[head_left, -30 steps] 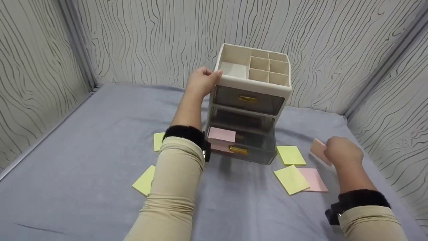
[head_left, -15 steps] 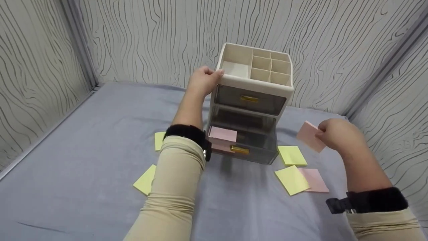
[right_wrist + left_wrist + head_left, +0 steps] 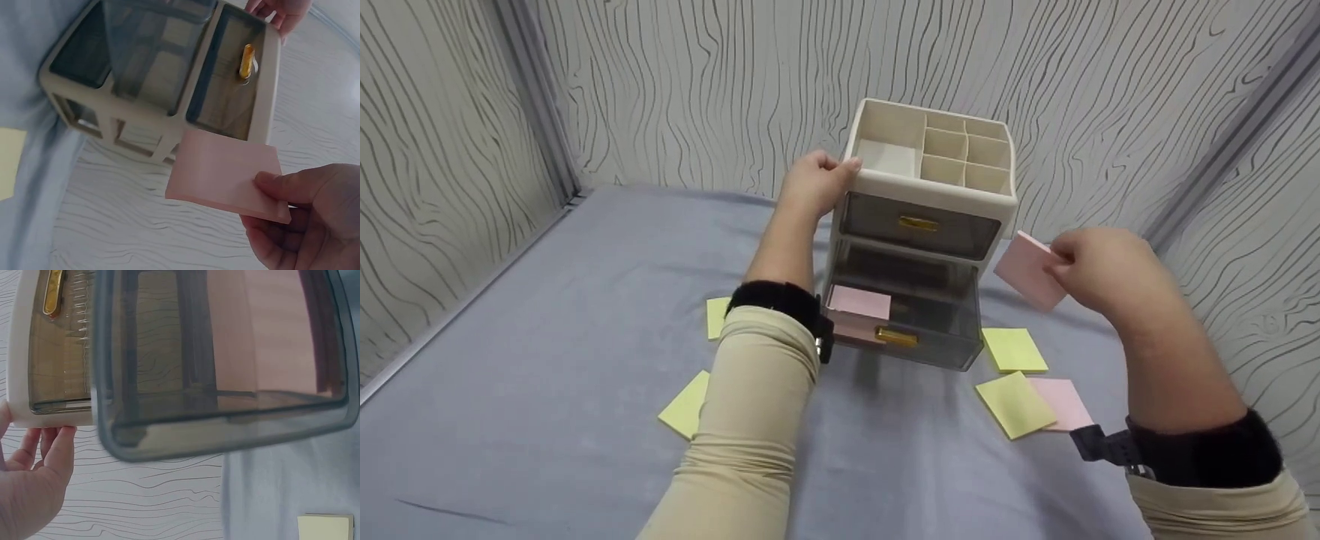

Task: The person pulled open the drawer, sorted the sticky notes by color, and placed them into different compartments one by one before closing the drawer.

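Note:
A cream desktop organizer (image 3: 930, 187) with smoky see-through drawers stands on the cloth. Its lower drawer (image 3: 937, 330) is pulled out and has a pink sticky note pad (image 3: 859, 301) at its left side. My left hand (image 3: 814, 184) grips the organizer's top left edge, thumb over the rim; the left wrist view shows the fingers (image 3: 59, 453) against its side. In my right hand (image 3: 1110, 274) a second pink sticky note pad (image 3: 225, 174) is pinched by one edge between thumb and fingers. It is held up in the air, just right of the organizer.
Right of the drawer lie two yellow note pads (image 3: 1015, 349), the nearer one (image 3: 1015, 405) overlapping a pink pad (image 3: 1065, 405). Left of the drawer are two more yellow pads (image 3: 686, 405), partly behind my left arm. Wood-patterned panels (image 3: 697, 90) enclose the grey cloth (image 3: 585, 315).
My right hand has lifted the pink sticky note pad off the right side of the cloth and carried it up and left toward the organizer. The left hand stays on the organizer.

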Demonstrator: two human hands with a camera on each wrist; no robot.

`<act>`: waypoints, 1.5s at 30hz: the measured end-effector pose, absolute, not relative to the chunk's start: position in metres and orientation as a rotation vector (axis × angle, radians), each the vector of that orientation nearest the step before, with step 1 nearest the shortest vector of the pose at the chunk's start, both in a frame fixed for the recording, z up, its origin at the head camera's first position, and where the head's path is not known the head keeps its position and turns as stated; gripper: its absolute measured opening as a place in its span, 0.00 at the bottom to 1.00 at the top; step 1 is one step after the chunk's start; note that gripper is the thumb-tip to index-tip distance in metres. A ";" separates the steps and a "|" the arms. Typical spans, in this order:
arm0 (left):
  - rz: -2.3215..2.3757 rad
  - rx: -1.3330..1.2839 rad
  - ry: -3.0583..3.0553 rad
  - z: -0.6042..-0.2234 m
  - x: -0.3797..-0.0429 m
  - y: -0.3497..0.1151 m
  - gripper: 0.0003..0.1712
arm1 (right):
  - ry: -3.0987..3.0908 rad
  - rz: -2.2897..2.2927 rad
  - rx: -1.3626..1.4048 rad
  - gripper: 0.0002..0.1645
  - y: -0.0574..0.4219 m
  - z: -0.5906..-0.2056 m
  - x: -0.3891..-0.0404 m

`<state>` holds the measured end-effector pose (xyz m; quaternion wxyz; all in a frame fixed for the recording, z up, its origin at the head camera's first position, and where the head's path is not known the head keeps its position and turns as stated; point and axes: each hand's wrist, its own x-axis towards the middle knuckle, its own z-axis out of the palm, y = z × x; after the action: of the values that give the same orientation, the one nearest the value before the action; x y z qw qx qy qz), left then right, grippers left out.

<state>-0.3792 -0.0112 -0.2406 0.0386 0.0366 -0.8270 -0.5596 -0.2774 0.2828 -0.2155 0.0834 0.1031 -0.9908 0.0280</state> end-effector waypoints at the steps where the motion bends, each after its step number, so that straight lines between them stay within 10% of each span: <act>1: -1.722 0.112 -2.533 -0.241 -0.379 -0.011 0.21 | -2.947 0.099 0.307 0.08 0.279 -0.214 -0.277; 45: -1.703 0.098 -2.516 -0.242 -0.382 -0.012 0.20 | -3.055 0.022 0.884 0.13 0.201 -0.261 -0.300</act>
<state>-0.3815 -0.0123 -0.2417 0.0508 0.0322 -0.8266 -0.5596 -0.2996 0.2011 -0.2614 -0.0196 0.2779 -0.9604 0.0070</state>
